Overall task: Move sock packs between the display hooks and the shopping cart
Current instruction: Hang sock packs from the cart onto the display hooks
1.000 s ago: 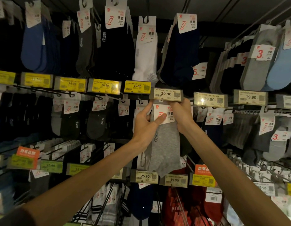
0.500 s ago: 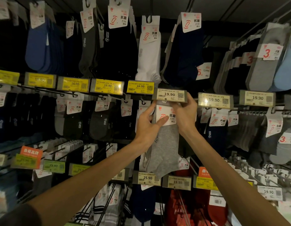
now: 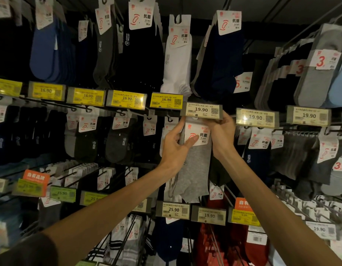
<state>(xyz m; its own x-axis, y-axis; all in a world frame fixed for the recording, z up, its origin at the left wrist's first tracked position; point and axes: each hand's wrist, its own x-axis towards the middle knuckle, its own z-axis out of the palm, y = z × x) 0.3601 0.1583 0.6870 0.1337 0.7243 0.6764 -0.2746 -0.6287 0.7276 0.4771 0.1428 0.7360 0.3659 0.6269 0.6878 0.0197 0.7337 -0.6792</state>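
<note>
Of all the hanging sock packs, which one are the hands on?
The light grey sock pack under the white 19.90 price tag; the left hand pinches its card, neighbours hang untouched.

Two hands at centre frame: left hand [image 3: 175,148] and right hand [image 3: 222,135]. One grey pack [image 3: 197,164] between them. Yellow tag [image 3: 127,98] marked 16.90: four, along the left half of the middle row. Pale tag [image 3: 201,110] marked 19.90: three in the right half of that row, two more in the lower row. 25.90 tag [image 3: 174,209], fully legible: two, lower row. Orange sign [image 3: 36,176]: two, lower left and lower right. White pack [image 3: 177,60] facing out: one, upper centre.
</note>
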